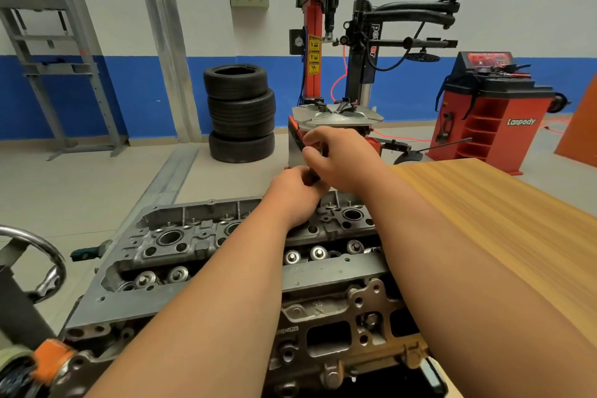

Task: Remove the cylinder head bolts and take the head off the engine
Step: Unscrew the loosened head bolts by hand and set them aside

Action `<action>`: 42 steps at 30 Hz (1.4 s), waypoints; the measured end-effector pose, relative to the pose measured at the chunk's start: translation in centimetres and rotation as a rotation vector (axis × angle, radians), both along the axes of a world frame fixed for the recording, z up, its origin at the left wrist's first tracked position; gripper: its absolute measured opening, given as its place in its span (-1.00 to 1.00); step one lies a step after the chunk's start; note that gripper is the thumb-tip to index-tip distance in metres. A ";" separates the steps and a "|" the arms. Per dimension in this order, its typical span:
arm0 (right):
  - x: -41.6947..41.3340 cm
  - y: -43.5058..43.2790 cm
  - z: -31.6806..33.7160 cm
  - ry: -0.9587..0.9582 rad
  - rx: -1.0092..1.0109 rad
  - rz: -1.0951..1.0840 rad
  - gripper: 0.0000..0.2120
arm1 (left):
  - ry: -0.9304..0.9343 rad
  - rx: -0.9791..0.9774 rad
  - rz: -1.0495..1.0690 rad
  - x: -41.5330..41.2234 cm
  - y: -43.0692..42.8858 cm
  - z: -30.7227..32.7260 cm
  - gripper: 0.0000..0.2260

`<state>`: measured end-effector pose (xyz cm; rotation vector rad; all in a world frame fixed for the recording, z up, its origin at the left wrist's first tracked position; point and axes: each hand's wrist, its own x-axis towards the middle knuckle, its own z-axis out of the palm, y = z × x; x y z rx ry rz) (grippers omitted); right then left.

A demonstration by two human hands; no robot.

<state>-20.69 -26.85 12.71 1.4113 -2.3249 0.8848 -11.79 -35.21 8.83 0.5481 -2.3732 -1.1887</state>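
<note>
Cylinder head (181, 245) seated on the engine, both forearms reaching across it, left hand (295, 186) curled round a dark tool (312, 175) (mostly hidden) over the head's far edge, right hand (344, 161) pinching the tool's top, stacked tyres (240, 113) beyond the head, wooden tabletop (504, 203) right of it.

Both forearms (210, 300) are bare to the wrists, and the left hand (295, 191) and right hand (342, 165) are bare as well.

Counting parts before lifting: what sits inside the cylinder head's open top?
Visible: valve spring caps along the near row and spark plug wells. The left forearm covers the centre; the left hand and right hand, gripping a dark tool, hide the far edge.
</note>
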 end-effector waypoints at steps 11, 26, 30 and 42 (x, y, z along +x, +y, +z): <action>-0.6 -1.0 -0.5 0.062 0.023 -0.152 -0.55 | 0.000 0.048 0.056 -0.1 0.2 0.1 -0.79; -0.3 -0.1 -0.1 -0.040 0.013 -0.045 -0.66 | -0.034 0.065 0.063 -0.3 0.2 0.1 -0.73; -0.7 0.4 -0.2 -0.122 -0.070 0.028 -0.72 | -0.061 -0.006 -0.011 0.0 0.2 0.0 -0.92; -0.7 -0.1 -0.6 -0.297 -0.158 0.056 -0.73 | -0.061 0.012 0.117 -0.7 0.0 0.1 -0.69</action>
